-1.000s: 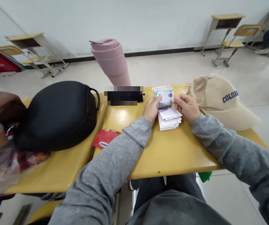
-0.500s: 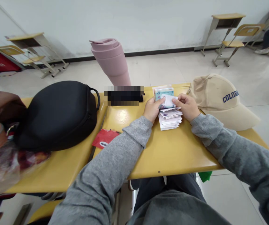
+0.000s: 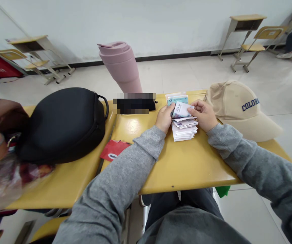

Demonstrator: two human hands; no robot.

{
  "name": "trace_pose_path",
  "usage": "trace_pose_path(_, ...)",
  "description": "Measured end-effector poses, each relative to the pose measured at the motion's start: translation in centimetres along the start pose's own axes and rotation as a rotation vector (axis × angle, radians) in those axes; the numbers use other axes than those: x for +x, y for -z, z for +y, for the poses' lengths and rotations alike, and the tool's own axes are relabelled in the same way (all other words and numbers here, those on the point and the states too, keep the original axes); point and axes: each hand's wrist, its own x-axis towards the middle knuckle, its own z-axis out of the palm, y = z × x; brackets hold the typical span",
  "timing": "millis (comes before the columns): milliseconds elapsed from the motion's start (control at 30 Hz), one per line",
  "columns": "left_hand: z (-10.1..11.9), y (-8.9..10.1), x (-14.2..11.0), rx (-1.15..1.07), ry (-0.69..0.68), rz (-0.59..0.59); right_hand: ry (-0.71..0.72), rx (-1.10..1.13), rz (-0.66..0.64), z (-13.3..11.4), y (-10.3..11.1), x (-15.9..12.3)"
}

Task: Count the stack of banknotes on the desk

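The papers (image 3: 184,131) lie between both hands on the surface (image 3: 186,166), a smooth, glossy yellow sheet with rounded edges; their thin white ends step out in a loose, crisp-edged fan. Above them a folded white sheet (image 3: 182,107), printed in dark and purple-blue, tilts between the hands: the left hand (image 3: 164,118) grips its left side, thumb on top and fingers mostly hidden, while the right hand (image 3: 203,115) pinches its right edge between thumb and curled fingers. Just beyond lies a flat teal note (image 3: 177,99). Heathered grey knit sleeves (image 3: 133,162) bunch in soft folds at the wrists. Beside the right hand sits a beige cloth cap (image 3: 231,105), its dome seamed and its brim curved. To the left are a matte pink tumbler (image 3: 121,67), tapering downward, a flat red packet (image 3: 114,150) and a rounded black case (image 3: 64,125) with a looped handle.
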Motion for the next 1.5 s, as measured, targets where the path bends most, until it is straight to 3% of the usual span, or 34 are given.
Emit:
trace_pose_path(367, -0.1, 0.1, 0.06, 0.022, -0.005, -0.018, -0.056, 0.035, -0.014, 0.06, 0.02, -0.05)
trace_pose_path(833, -0.12, 0.11, 0.13, 0.031, -0.006, 0.002, 0.04, -0.04, -0.023, 0.19, 0.41, 0.02)
trace_pose_path(1500, -0.15, 0.05, 0.07, 0.04, -0.023, -0.002, 0.046, -0.059, -0.023, -0.14, 0.33, -0.11)
